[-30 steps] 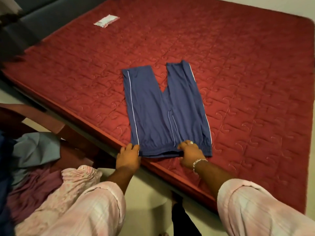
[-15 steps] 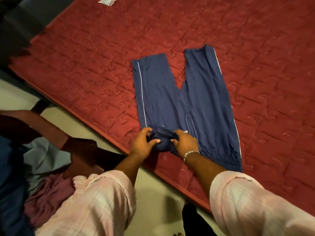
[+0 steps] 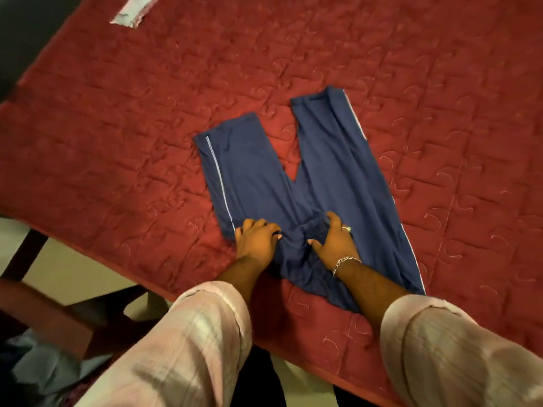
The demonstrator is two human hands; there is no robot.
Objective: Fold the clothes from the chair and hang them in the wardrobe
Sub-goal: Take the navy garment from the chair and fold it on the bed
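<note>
On the near edge of the red quilted mattress [image 3: 147,127] a pair of blue trousers [image 3: 332,171] lies spread, its two legs pointing away and splayed apart, a pale stripe down each outer seam. The left hand [image 3: 255,240] and right hand [image 3: 335,240] sit close together on the waist end, each with fingers curled into a bunch of the cloth gathered between them; the right wrist wears a bracelet [image 3: 345,261]. This looks like the folding step for this garment, with the waist being drawn up off the mattress, though the blur makes it hard to tell whether the cloth is lifted or only rucked. The next move likely calls for bringing one leg over the other so the seams meet, then smoothing the bunched middle flat before doubling the length. More clothes [image 3: 38,368] sit at lower left beside the wooden chair [image 3: 44,315], dim and indistinct. A small white packet [image 3: 132,10] lies far off on the mattress.
</note>
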